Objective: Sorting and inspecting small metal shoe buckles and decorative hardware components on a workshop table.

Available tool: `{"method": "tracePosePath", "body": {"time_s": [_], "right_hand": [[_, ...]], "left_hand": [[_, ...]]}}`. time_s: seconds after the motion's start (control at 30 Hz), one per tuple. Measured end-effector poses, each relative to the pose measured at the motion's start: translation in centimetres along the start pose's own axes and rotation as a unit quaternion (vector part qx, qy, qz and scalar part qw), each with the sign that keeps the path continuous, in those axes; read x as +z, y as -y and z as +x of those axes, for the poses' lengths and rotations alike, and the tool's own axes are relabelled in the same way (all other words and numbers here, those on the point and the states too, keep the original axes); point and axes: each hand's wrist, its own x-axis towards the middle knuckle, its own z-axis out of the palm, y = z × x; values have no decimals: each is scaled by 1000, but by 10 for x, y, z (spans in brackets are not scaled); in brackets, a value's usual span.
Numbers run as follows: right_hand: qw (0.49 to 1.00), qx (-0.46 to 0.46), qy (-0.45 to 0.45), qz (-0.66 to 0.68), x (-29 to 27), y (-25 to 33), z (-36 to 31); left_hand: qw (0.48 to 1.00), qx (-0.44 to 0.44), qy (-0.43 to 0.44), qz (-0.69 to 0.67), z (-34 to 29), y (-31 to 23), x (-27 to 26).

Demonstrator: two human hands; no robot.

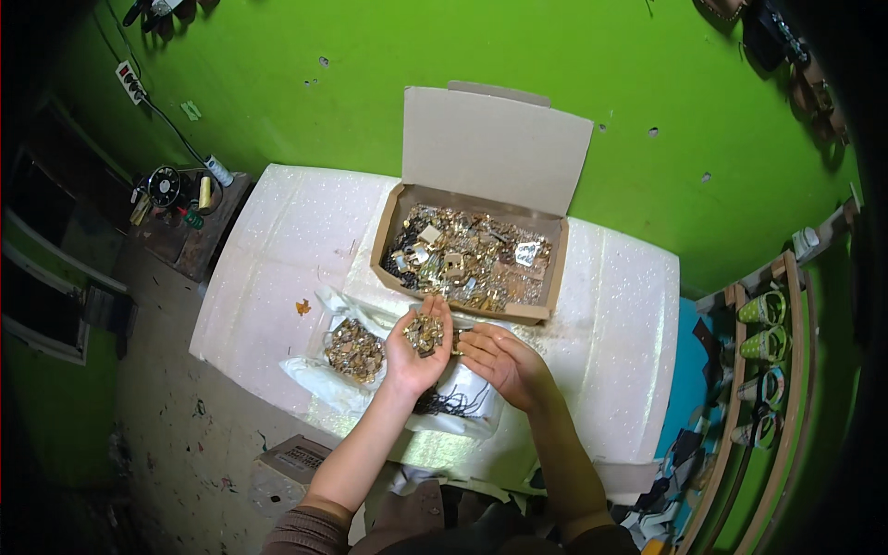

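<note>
Small metal pieces (425, 335) lie heaped in our cupped left hand (419, 364) above the white worktop (615, 333); beside it, our right hand (507, 365) has its fingers loosely extended. We judge the pieces light, stiff, slippery, best supported from beneath.

Shiny metal-look pcs (425, 335), matt cardbd. box (495, 139), sparkly tbl. cover (277, 254)

Brightly lit table (287, 240), blackened corners, fisheye-bent edges
</note>
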Motion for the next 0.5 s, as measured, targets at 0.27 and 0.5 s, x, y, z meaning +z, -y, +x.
{"method": "tracePosePath", "body": {"time_s": [0.27, 0.5], "right_hand": [[975, -25, -72, -209, 28, -77, 9], [734, -278, -89, -613, 83, -143, 33]], "left_hand": [[999, -10, -9, 32, -45, -66, -22], [995, 15, -47, 84, -53, -117, -36]]}}
